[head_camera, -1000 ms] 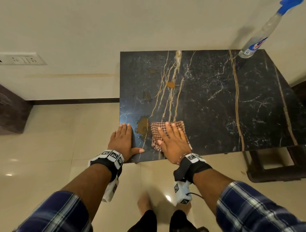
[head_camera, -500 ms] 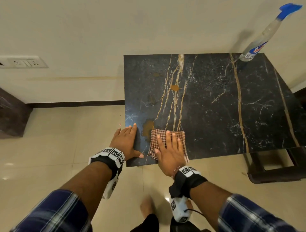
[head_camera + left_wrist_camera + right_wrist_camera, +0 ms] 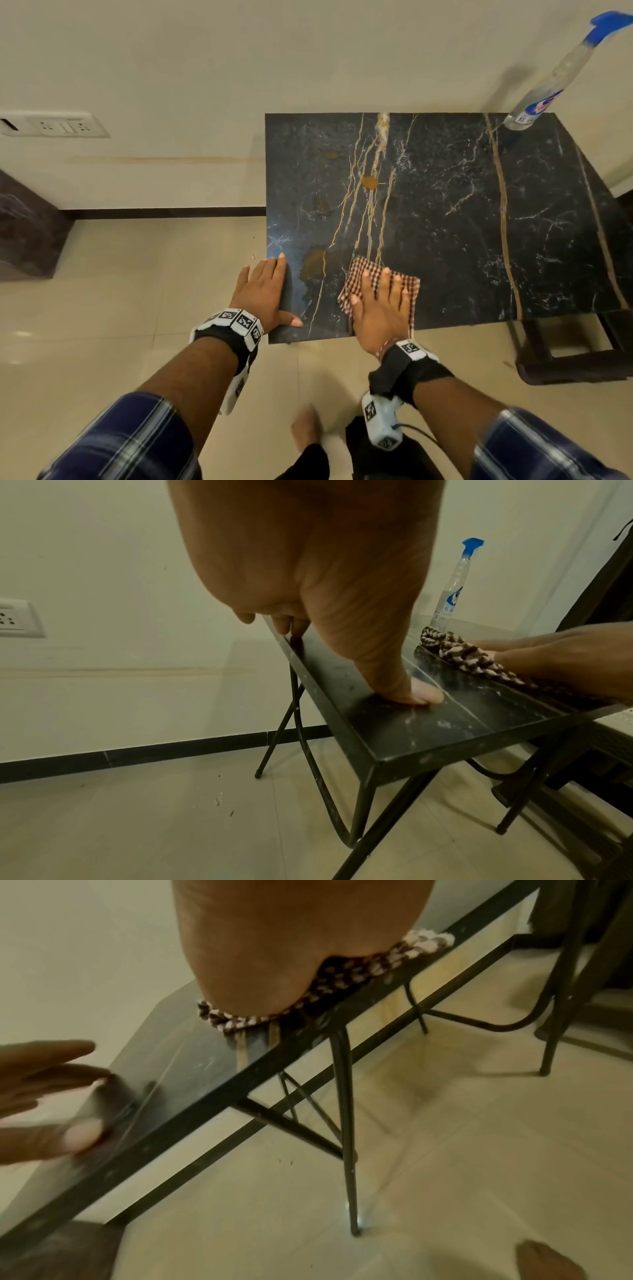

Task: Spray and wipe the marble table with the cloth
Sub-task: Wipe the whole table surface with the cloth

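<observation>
Flatly, right hand (image 3: 378,303) atop cloth (image 3: 407,286).

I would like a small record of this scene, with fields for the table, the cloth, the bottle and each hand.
table: black marble table with gold and white veins, on thin black metal legs
stains: brown patches near the left edge
cloth: brown-and-white checked cloth, folded, flat near the front edge
bottle: clear spray bottle with blue nozzle, upright at the far right corner
left hand: flat on the table's front left corner
right hand: presses the cloth, fingers straight
</observation>
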